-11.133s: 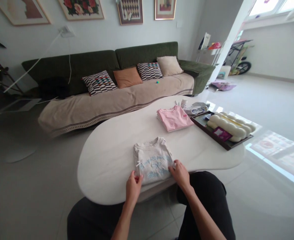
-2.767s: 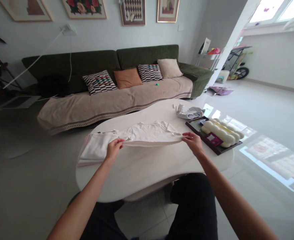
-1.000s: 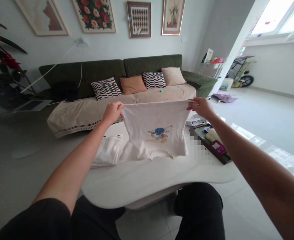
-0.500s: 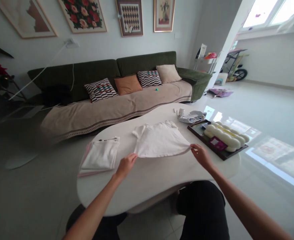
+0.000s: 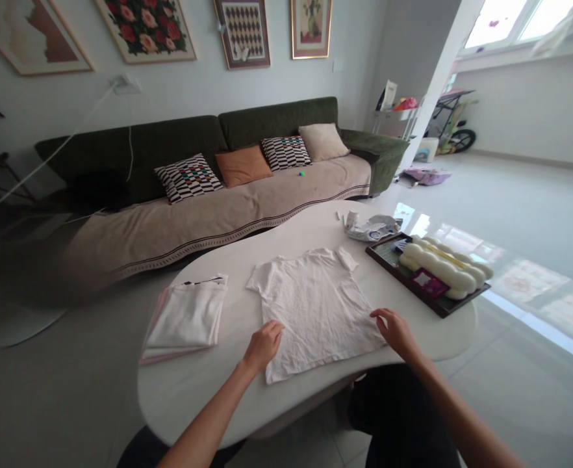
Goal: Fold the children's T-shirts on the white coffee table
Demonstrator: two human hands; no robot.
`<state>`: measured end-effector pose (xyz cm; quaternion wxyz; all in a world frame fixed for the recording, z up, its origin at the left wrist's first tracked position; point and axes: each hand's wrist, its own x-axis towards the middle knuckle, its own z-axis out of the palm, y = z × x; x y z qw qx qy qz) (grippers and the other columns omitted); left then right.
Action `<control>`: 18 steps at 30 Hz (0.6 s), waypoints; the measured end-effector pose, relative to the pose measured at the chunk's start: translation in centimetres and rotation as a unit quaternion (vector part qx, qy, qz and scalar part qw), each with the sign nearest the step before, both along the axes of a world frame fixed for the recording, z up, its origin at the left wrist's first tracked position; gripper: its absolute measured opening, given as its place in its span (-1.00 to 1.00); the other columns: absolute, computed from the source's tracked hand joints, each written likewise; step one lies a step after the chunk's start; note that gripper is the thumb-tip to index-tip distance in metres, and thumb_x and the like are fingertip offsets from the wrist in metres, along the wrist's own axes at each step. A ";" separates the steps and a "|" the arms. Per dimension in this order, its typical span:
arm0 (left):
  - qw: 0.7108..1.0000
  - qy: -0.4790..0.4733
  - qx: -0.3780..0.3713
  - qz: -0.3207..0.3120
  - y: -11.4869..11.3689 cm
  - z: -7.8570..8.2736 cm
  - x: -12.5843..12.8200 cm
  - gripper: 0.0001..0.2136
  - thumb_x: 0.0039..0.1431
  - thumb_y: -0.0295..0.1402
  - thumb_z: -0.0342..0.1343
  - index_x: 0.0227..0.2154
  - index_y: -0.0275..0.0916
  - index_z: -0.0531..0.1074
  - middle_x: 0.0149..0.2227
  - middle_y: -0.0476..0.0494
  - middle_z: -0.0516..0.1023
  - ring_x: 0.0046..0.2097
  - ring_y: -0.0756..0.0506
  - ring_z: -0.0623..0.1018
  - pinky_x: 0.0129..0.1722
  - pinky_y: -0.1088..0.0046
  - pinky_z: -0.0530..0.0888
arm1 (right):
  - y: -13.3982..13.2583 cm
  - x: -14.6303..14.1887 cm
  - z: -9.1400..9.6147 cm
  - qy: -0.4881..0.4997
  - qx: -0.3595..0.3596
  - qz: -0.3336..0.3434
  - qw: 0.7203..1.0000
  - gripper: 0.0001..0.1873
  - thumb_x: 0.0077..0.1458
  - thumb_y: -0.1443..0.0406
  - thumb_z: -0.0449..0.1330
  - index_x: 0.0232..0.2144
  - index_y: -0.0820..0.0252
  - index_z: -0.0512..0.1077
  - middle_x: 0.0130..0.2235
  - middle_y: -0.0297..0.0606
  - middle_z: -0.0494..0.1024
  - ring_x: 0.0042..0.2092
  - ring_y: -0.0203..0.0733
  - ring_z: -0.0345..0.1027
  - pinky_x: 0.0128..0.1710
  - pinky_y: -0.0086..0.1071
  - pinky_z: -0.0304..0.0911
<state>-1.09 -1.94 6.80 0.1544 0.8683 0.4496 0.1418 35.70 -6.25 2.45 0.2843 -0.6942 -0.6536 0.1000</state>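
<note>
A white short-sleeved T-shirt (image 5: 320, 305) lies spread on the white table, its hem toward me and its surface slightly wrinkled. By the shirt's left edge is my left hand (image 5: 264, 346), its fingers bent and loosely apart, with no cloth visibly pinched. At the right edge, my right hand (image 5: 394, 333) hovers or rests lightly, thumb and forefinger apart. Left of the shirt sits a stack of folded clothes (image 5: 188, 317), white on top with pink beneath.
The rounded table (image 5: 193, 390) stands before my knees. A dark tray (image 5: 388, 263) at its right carries a cream, puffy-looking object (image 5: 437, 266) and a purple card. Behind it lies a crumpled plastic package (image 5: 371, 227). A green sofa (image 5: 179, 143) with several cushions runs along the wall.
The shirt's hem has come down toward me and now lies flat on the table. Both hands have let go of the hem corners and sit at the shirt's sides.
</note>
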 end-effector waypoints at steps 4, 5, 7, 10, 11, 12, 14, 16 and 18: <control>0.999 0.034 0.023 0.008 4.5 -1.1 3.7 -0.64 0.15 -0.41 -0.12 0.03 -0.24 0.26 0.12 -0.18 0.23 0.14 -0.07 0.21 0.10 0.36 0.21 | 2.8 -3.3 0.5 -0.019 0.013 0.028 0.999 -0.67 0.01 0.38 -0.10 -0.28 0.20 0.43 -0.16 -0.18 0.45 -0.08 -0.16 0.28 -0.06 -0.29 0.18; 0.998 0.048 0.026 0.013 5.1 -1.6 4.1 -0.61 0.14 -0.37 -0.09 0.06 -0.22 0.23 0.16 -0.17 0.16 0.18 -0.11 0.14 0.12 0.32 0.18 | 3.1 -4.0 0.3 -0.035 0.012 0.050 0.998 -0.65 0.02 0.37 -0.09 -0.21 0.19 0.42 -0.07 -0.17 0.41 0.00 -0.15 0.21 -0.01 -0.28 0.14; 0.996 0.075 0.032 0.042 5.6 -2.8 4.1 -0.56 0.13 -0.26 -0.05 0.10 -0.15 0.17 0.22 -0.15 0.04 0.22 -0.19 0.02 0.12 0.22 0.13 | 3.2 -4.9 -0.4 -0.076 -0.001 0.088 0.993 -0.61 0.07 0.35 -0.08 -0.07 0.19 0.36 0.07 -0.17 0.29 0.13 -0.12 0.05 0.07 -0.23 0.06; 0.989 0.095 0.055 0.099 5.2 -4.6 3.0 -0.51 0.14 -0.11 -0.09 0.14 -0.04 0.10 0.24 -0.11 -0.03 0.23 -0.27 -0.05 0.12 0.11 0.08 | 2.5 -4.8 -1.8 -0.127 -0.038 0.100 0.986 -0.56 0.12 0.28 -0.08 0.06 0.17 0.24 0.15 -0.17 0.18 0.19 -0.08 -0.09 0.09 -0.16 0.02; 0.987 0.096 0.065 0.110 5.0 -5.0 2.7 -0.51 0.14 -0.09 -0.12 0.15 -0.01 0.07 0.24 -0.09 -0.04 0.23 -0.28 -0.06 0.12 0.09 0.06 | 2.4 -4.6 -2.1 -0.137 -0.046 0.099 0.985 -0.55 0.13 0.25 -0.08 0.07 0.17 0.23 0.15 -0.17 0.17 0.19 -0.07 -0.08 0.09 -0.15 0.03; 0.986 0.097 0.074 0.115 4.9 -5.4 2.5 -0.50 0.15 -0.08 -0.13 0.15 0.01 0.04 0.24 -0.08 -0.05 0.24 -0.28 -0.07 0.12 0.08 0.04 | 2.5 -4.5 -2.2 -0.144 -0.052 0.097 0.983 -0.56 0.13 0.23 -0.07 0.06 0.17 0.24 0.14 -0.17 0.19 0.19 -0.07 -0.06 0.08 -0.16 0.03; 0.985 0.099 0.079 0.119 4.7 -5.7 2.3 -0.49 0.14 -0.07 -0.13 0.16 0.04 0.01 0.25 -0.06 -0.07 0.24 -0.29 -0.09 0.13 0.06 0.02 | 3.7 -4.5 -1.9 -0.147 -0.056 0.090 0.983 -0.58 0.14 0.23 -0.08 0.02 0.20 0.28 0.10 -0.15 0.26 0.13 -0.08 0.07 0.07 -0.20 0.06; 0.985 0.101 0.073 0.121 4.7 -5.5 2.5 -0.49 0.14 -0.07 -0.13 0.16 0.06 -0.02 0.25 -0.04 -0.08 0.24 -0.29 -0.11 0.13 0.05 0.00 | 6.4 -5.1 -0.9 -0.143 -0.049 0.083 0.985 -0.61 0.15 0.27 -0.09 -0.02 0.26 0.32 0.04 -0.11 0.33 0.06 -0.13 0.19 0.05 -0.27 0.09; 0.985 0.102 0.065 0.125 4.8 -5.3 2.7 -0.49 0.15 -0.08 -0.13 0.16 0.08 -0.04 0.25 -0.02 -0.09 0.24 -0.28 -0.12 0.13 0.03 -0.01 | 10.4 -6.1 0.2 -0.140 -0.034 0.079 0.986 -0.61 0.15 0.33 -0.11 -0.03 0.31 0.32 0.02 -0.09 0.34 0.03 -0.17 0.22 0.05 -0.34 0.09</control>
